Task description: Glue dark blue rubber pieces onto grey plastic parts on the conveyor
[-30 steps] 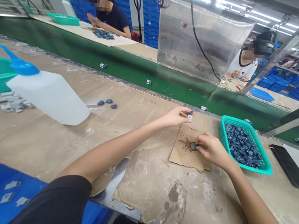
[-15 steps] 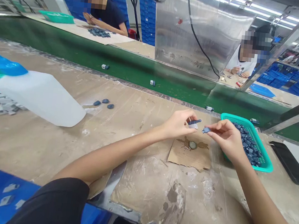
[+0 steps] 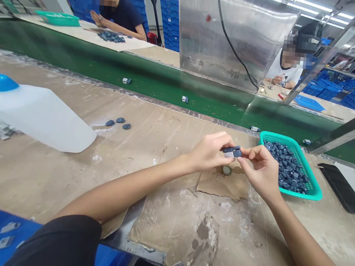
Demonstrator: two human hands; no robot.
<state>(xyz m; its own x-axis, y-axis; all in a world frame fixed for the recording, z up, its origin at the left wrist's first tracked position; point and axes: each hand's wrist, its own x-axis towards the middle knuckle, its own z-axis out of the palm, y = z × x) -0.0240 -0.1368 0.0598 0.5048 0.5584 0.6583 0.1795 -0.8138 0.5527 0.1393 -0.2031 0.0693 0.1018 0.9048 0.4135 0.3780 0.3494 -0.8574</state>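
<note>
My left hand [image 3: 210, 150] pinches a small grey-and-dark-blue plastic part [image 3: 228, 153] by its left side. Against the part's right end, my right hand [image 3: 261, 169] presses a small dark blue piece [image 3: 237, 152] between thumb and forefinger. The two pieces touch, but how they fit is too small to make out. Just beneath my hands, a round bottle-cap-like dish [image 3: 226, 170] sits on a torn cardboard square [image 3: 219, 186]. Beside my right hand stands a green basket [image 3: 316, 191] full of small dark blue pieces [image 3: 288, 166].
A white squeeze bottle [image 3: 46, 117] lies at left near several dark blue pieces [image 3: 120, 120]. Beyond the bench runs a green conveyor belt [image 3: 157, 84] with several small parts. A black phone-like slab [image 3: 343, 188] lies at right. Two people [image 3: 126, 15] work across the belt.
My right hand has moved left and brought its dark blue piece against the part in my left hand. The view has shifted slightly, and parts on the belt have moved right.
</note>
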